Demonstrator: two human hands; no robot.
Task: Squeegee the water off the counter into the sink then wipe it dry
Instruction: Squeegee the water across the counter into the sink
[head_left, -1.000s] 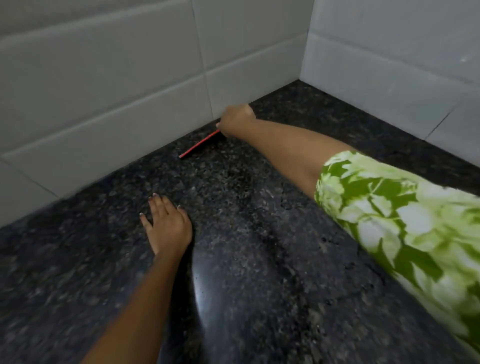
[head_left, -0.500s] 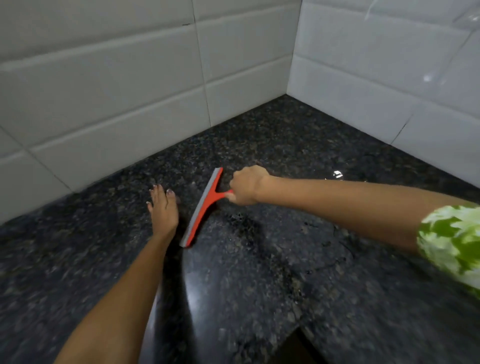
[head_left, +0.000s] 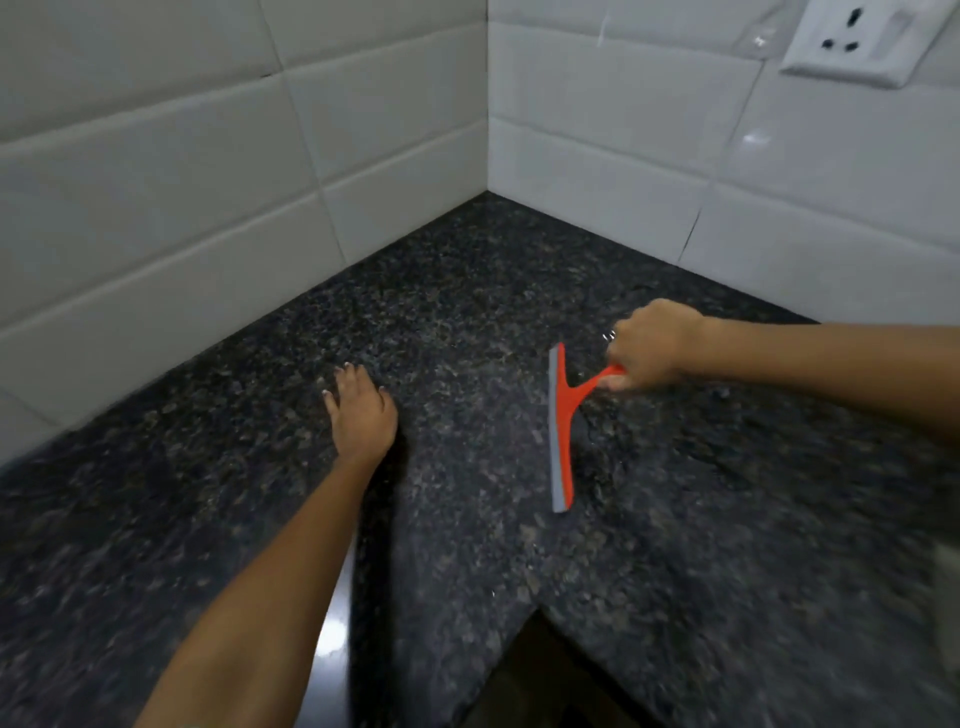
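Note:
My right hand (head_left: 647, 345) grips the handle of a red squeegee (head_left: 562, 426) with a grey rubber blade. The blade lies on the black speckled granite counter (head_left: 467, 291), running from far to near, right of centre. My left hand (head_left: 361, 413) rests flat on the counter with fingers straight, well to the left of the blade. Small water drops glint near my right hand. No sink or cloth is in view.
White tiled walls (head_left: 208, 171) meet in a corner behind the counter. A white wall socket (head_left: 857, 39) sits at the top right. The counter's inner corner edge (head_left: 535, 608) drops into a dark gap at the bottom centre.
My right hand has pulled the squeegee from the back wall towards me and to the right across the counter. The left hand has stayed flat on the stone.

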